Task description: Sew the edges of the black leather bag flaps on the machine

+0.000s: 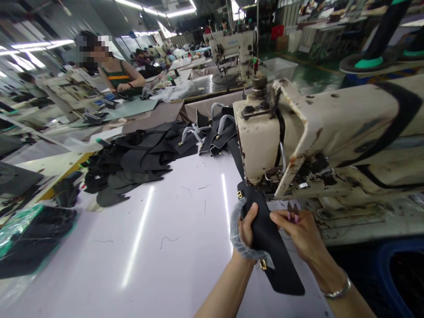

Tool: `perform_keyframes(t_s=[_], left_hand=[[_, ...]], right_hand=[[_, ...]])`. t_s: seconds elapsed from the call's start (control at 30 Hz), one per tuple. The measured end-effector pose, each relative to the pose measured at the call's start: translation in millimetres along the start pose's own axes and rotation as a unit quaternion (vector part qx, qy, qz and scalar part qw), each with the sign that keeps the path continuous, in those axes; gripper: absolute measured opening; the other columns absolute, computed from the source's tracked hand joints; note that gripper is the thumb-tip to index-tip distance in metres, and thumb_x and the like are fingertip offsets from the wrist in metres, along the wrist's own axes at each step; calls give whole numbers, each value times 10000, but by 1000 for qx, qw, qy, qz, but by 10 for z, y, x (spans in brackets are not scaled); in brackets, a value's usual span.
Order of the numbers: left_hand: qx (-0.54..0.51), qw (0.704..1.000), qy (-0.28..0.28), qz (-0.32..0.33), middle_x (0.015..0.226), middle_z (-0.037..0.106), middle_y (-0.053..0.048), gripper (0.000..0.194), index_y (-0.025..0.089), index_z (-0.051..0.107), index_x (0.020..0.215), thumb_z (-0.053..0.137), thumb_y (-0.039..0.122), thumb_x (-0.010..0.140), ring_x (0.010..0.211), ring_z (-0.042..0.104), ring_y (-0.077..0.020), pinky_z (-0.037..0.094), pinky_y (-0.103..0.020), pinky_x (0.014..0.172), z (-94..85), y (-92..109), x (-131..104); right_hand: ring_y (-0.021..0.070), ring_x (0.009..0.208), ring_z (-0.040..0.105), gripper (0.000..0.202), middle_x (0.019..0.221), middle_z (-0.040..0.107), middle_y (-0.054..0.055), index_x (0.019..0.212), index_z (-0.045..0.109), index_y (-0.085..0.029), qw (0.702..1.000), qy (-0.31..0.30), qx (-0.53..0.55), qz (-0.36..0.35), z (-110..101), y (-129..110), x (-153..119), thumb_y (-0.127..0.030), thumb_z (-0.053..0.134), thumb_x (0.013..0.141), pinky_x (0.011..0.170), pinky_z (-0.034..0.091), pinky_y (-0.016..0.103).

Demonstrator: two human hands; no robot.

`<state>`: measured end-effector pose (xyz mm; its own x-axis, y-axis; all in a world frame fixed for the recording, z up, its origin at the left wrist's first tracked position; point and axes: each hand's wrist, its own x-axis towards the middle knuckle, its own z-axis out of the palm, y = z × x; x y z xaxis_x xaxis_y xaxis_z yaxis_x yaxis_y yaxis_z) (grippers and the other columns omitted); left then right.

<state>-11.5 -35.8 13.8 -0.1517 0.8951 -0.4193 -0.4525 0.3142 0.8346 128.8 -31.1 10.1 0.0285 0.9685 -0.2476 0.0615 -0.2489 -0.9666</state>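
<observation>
My left hand (247,227) grips a black bag panel (281,263) below the needle end of the sewing machine (261,145). On that panel is a carry handle (236,223) in clear plastic wrap, fixed with gold buckles (263,264); it arches over my left hand. Small thread snips (293,213) with pinkish handles are in my right hand (303,232), blades pointing up. The fingertips of that hand are by the panel's right edge; whether they touch it or pinch a thread, I cannot tell.
Dark cut pieces (139,159) are heaped at the back left, beside more panels with wrapped handles (220,132). Loose threads (169,240) lie on the white tabletop (179,278). A plastic-wrapped bundle (36,238) sits at the left edge. Across the room, another person (115,73) sits working.
</observation>
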Motion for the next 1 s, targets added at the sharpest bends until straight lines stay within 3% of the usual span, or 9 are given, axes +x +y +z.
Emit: perform_keyframes(t_s=[0.1, 0.23, 0.4, 0.6, 0.73, 0.87, 1.0], left_hand=[[-10, 999, 4, -32, 1035, 804, -128, 473, 212, 791, 1064, 786, 592, 782, 993, 756, -401, 631, -513, 879, -4, 36, 45], [7, 1000, 18, -6, 1019, 799, -128, 461, 217, 808, 955, 821, 615, 725, 1013, 738, -413, 598, -525, 942, 19, 92, 112], [-1, 1000, 16, 1, 906, 791, -134, 448, 214, 806, 807, 815, 648, 696, 990, 724, -427, 602, -540, 921, 64, 146, 189], [12, 998, -15, 56, 951, 793, -117, 421, 247, 826, 820, 767, 653, 727, 1028, 712, -418, 603, -539, 942, 94, 218, 296], [11, 996, -11, 82, 1028, 792, -111, 380, 249, 814, 809, 771, 622, 750, 1119, 687, -427, 559, -533, 1036, 125, 246, 356], [-3, 995, -32, 98, 1138, 785, -91, 322, 253, 811, 883, 752, 562, 812, 1174, 678, -405, 521, -516, 1101, 120, 261, 409], [27, 995, -20, 90, 1180, 771, -104, 369, 241, 812, 1019, 769, 543, 813, 1230, 660, -399, 507, -516, 1123, 61, 268, 401]], right_hand=[[115, 532, 325, 384, 514, 414, -27, 527, 645, -189, 1000, -3, 9, 6, 24, 5, 42, -462, 797, 750, 535, 285, 284], [110, 529, 292, 439, 505, 369, -37, 480, 546, -203, 999, -2, 25, 21, 50, 12, 108, -443, 794, 752, 525, 246, 285], [95, 521, 254, 433, 510, 351, -50, 493, 544, -196, 999, 4, 35, 14, 80, 18, 195, -427, 808, 747, 520, 216, 282], [91, 496, 264, 440, 486, 351, -52, 476, 560, -194, 998, 25, 54, 3, 143, 1, 302, -443, 832, 716, 497, 210, 277], [121, 489, 357, 345, 492, 482, -16, 543, 687, -190, 996, 79, 37, 18, 191, -45, 341, -466, 839, 683, 489, 267, 286], [193, 599, 550, 263, 606, 652, 34, 616, 767, -207, 994, 101, -28, -13, 216, -98, 365, -446, 783, 724, 546, 390, 303], [193, 595, 563, 340, 592, 652, 32, 575, 746, -200, 990, 120, -63, -26, 238, -89, 370, -483, 751, 763, 547, 397, 296]])
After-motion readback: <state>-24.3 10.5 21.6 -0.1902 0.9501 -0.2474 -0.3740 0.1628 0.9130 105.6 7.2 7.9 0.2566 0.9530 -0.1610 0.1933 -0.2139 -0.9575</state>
